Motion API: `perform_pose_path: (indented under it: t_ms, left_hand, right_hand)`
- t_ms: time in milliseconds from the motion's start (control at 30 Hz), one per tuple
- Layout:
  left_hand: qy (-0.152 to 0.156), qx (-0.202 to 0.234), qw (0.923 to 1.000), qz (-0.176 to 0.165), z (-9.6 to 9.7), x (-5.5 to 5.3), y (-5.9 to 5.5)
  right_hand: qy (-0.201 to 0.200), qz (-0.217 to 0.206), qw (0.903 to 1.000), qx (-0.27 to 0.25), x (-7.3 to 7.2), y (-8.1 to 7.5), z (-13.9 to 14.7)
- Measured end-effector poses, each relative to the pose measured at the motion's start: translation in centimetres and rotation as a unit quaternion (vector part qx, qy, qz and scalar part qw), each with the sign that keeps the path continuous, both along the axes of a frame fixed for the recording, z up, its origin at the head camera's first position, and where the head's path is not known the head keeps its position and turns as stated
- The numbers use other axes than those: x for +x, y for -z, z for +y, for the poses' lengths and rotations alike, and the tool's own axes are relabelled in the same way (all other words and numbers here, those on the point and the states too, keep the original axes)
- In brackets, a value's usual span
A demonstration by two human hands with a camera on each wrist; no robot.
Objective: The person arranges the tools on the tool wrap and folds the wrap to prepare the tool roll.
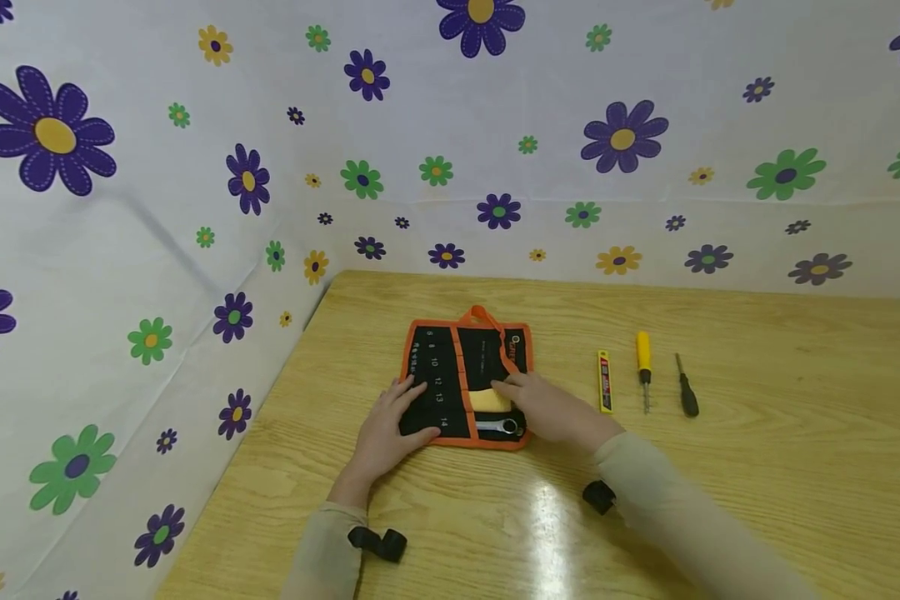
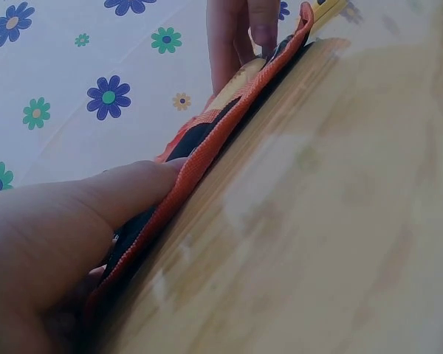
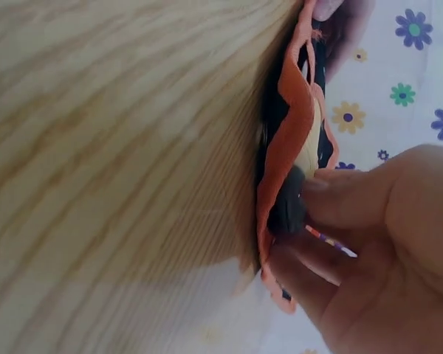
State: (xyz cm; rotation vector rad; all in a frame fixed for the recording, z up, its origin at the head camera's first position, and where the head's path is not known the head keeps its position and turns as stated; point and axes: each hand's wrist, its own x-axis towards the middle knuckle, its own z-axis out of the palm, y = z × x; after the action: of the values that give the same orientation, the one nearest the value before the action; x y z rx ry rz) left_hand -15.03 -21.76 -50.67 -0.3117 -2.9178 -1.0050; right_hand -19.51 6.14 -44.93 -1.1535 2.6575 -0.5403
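Observation:
A black tool pouch [image 1: 429, 367] with orange trim lies unrolled on the table, its slots marked with numbers. My left hand [image 1: 386, 429] rests on its left side, fingers spread, thumb at the lower edge. At the pouch's right side is my right hand [image 1: 558, 410]. In the right wrist view, its thumb and fingers pinch the dark end [image 3: 288, 203] of a pale yellow tool [image 1: 489, 401], which lies in the pouch; its exact kind is hidden. Just below that, a ring-ended wrench [image 1: 495, 427] sits in a slot.
Right of the pouch lie a flat yellow-and-black packet [image 1: 605, 382], a yellow-handled screwdriver-like tool [image 1: 644, 358] and a dark-handled screwdriver [image 1: 687, 396]. An orange strap [image 1: 480, 314] loops over the pouch's top edge. A flowered cloth [image 1: 540, 167] hangs behind the wooden table [image 1: 795, 417].

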Motion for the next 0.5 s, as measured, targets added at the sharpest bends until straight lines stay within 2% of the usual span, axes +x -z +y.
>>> perform_pose_path:
  t_ms: [200, 367, 500]
  left_hand:
    - [0.002, 0.000, 1.0000, -0.002, 0.1, -0.1, 0.0]
    - [0.004, 0.000, 1.0000, 0.000, 0.0, -0.1, 0.1]
    - [0.004, -0.003, 1.0000, 0.001, 0.0, -0.2, 0.1]
  right_hand:
    - [-0.011, -0.028, 0.9986, -0.044, -0.4, 0.1, 1.2]
    - [0.019, -0.040, 0.9966, -0.069, -0.9, -0.5, 2.5]
    - [0.046, -0.032, 0.9938, -0.096, -1.6, -1.0, 3.9]
